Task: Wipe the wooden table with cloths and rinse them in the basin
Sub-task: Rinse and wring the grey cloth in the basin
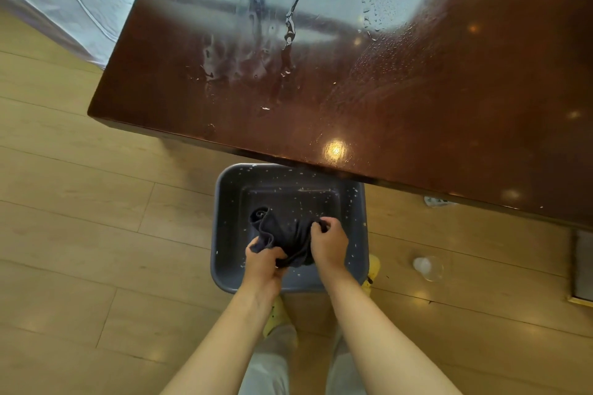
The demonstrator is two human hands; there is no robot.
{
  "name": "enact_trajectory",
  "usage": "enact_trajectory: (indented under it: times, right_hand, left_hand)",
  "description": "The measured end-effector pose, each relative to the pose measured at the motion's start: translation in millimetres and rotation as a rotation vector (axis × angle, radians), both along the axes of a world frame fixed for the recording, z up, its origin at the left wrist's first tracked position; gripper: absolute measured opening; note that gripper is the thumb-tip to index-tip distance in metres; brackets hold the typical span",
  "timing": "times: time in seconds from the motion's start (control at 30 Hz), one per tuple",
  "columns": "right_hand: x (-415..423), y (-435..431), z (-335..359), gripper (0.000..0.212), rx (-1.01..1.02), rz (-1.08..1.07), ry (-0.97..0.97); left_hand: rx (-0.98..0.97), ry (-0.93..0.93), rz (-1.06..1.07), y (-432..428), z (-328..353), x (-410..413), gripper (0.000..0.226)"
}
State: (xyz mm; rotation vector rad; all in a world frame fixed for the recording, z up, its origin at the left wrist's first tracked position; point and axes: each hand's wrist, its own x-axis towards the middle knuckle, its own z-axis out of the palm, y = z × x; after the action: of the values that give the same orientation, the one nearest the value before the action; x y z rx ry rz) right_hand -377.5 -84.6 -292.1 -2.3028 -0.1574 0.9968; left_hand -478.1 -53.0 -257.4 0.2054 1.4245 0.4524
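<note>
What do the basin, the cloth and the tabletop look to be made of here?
Basin: looks like moulded grey plastic, smooth with rounded corners, speckled with droplets.
Cloth: soft dark fabric, bunching in folds between the left hand and right hand; possibly microfibre.
Tabletop: dark reddish wood with a glossy finish, mirroring lights and a window; water beads on it.

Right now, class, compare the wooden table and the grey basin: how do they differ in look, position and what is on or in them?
The wooden table is glossy reddish-brown with streaks and beads of water on top; the grey basin is matt, with pale specks inside. The table stands raised, while the basin sits on the floor, its far edge tucked under the table's edge. The basin holds a dark cloth gripped by the left hand and right hand; no cloth lies on the table. Both look wet.
</note>
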Motion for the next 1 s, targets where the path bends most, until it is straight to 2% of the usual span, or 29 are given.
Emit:
enact_trajectory:
  times: [0.07, 0.13, 0.2, 0.23, 0.27, 0.33, 0.43, 0.53, 0.6, 0.67, 0.7, 0.8, 0.87, 0.9, 1.0]
  right_hand:
    - [-6, -4, 8, 0.020, 0.187, 0.064, 0.037]
    - [-11, -7, 10, 0.022, 0.281, 0.215, 0.067]
    - [-13, -8, 5, 0.024, 0.225, 0.408, 0.037]
    - [-12, -8, 1, 0.023, 0.166, 0.419, -0.008]
    - [-10, -8, -3, 0.023, 0.094, 0.354, -0.047]
    - [-4, -7, -5, 0.023, -0.006, 0.086, -0.036]
    - [-2, -6, -3, 0.012, 0.061, -0.181, 0.105]
    - [-1, -9, 2, 0.016, 0.061, -0.419, 0.305]
    - [2, -10, 2, 0.015, 0.014, -0.536, 0.541]
    - [3, -11, 4, 0.026, 0.013, -0.576, 0.731]
    - [4, -12, 4, 0.026, 0.047, -0.576, 0.755]
    - [5, -13, 6, 0.023, 0.229, -0.583, 0.666]
    - [3, -15, 8, 0.019, 0.326, -0.566, 0.619]
    - [0, -15, 10, 0.016, 0.332, -0.518, 0.601]
    - [-5, -12, 16, 0.010, 0.244, -0.186, 0.472]
  left_hand:
    - [-0.011, 0.012, 0.035, 3, -1, -1, 0.037]
    - [-0.036, 0.017, 0.035, 6, -3, -3, 0.032]
    - [-0.031, 0.016, -0.039, 6, -3, -5, 0.032]
    - [-0.025, 0.004, -0.071, 5, -2, -5, 0.032]
    - [-0.026, -0.011, -0.080, 3, -1, -4, 0.033]
    - [-0.049, -0.037, -0.044, 1, 2, -2, 0.032]
    - [-0.077, -0.079, 0.043, -1, 3, -4, 0.034]
    - [-0.074, -0.209, 0.083, 0, 2, -10, 0.035]
    - [-0.076, -0.263, 0.096, 2, 1, -14, 0.023]
    - [-0.084, -0.280, 0.118, 3, -2, -18, 0.032]
    - [-0.100, -0.262, 0.143, 4, -5, -19, 0.038]
    - [-0.099, -0.149, 0.219, 4, -13, -26, 0.040]
    - [-0.067, -0.062, 0.182, 3, -16, -27, 0.038]
    - [-0.047, -0.018, 0.138, 2, -16, -26, 0.038]
    - [0.045, 0.089, -0.044, 1, -12, -20, 0.032]
